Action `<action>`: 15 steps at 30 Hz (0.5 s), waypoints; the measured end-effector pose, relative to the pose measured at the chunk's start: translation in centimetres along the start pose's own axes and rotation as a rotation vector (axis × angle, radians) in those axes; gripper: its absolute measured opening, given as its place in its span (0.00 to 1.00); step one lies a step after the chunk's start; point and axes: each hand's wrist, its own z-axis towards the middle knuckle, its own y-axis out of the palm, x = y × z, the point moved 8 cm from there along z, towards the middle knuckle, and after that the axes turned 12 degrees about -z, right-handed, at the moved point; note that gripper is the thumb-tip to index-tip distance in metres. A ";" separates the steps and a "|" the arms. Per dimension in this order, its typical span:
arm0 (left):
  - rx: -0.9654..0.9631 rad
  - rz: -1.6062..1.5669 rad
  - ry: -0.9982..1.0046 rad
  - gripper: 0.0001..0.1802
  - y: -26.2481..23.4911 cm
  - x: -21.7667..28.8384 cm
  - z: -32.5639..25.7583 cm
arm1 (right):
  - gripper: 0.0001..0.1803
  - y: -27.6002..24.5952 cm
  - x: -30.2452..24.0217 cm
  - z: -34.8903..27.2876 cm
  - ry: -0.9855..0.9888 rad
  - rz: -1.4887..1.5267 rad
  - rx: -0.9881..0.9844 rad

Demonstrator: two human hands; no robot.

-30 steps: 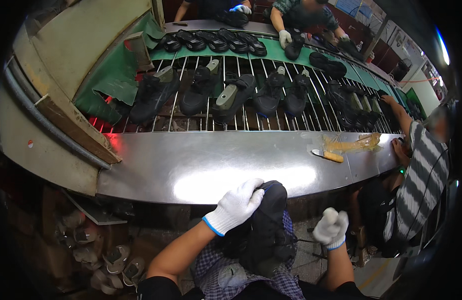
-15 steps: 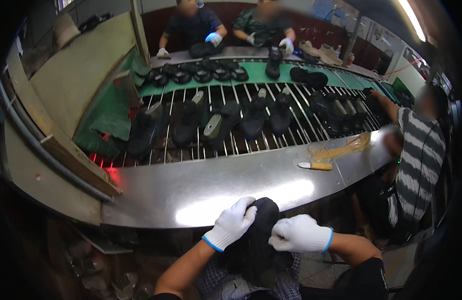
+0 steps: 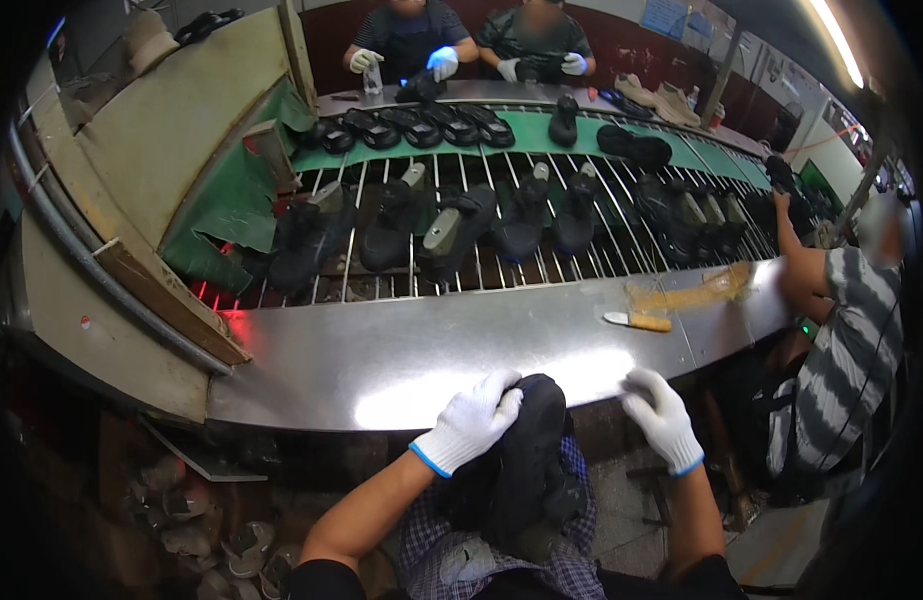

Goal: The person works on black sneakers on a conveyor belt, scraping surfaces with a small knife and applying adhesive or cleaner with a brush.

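A roller conveyor (image 3: 607, 245) runs across the view; the black shoes (image 3: 392, 230) lie spaced along its rods, probably so each can be lifted singly. The metal surface (image 3: 312, 350) before it likely serves as a near ledge. On the checked apron (image 3: 422, 525) over the person's lap rests a black sports shoe (image 3: 527, 450), toe pointing at the surface, apparently propped there for support. The left hand (image 3: 472, 420) clasps its toe end from the side, seemingly to steady it; the right hand (image 3: 665, 420) hangs apart from it, fingers loosely curved, thumb parted. A yellow-handled knife (image 3: 639, 322) lies farther right, within easy reach.

A side panel (image 3: 172, 150) hides the conveyor's left end; the shoe's heel melts into shadow, and the right fingertips blur, perhaps hiding something thin.
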 end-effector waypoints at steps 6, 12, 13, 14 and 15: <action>-0.032 -0.078 0.066 0.23 0.1 1.8 -0.4 | 0.34 11.9 -6.3 6.8 -0.252 0.239 -0.441; -0.223 -0.031 0.105 0.48 -0.6 4.0 -11.4 | 0.44 5.0 -8.9 3.5 -0.395 0.120 -0.536; -0.354 0.120 0.006 0.54 0.7 2.8 -13.1 | 0.43 5.0 -9.1 3.6 -0.418 0.084 -0.542; -0.332 0.120 0.019 0.54 1.3 2.6 -13.4 | 0.43 5.3 -9.7 3.4 -0.455 0.049 -0.554; -0.309 0.121 0.032 0.55 2.0 2.2 -13.4 | 0.42 5.4 -9.8 3.0 -0.442 0.065 -0.549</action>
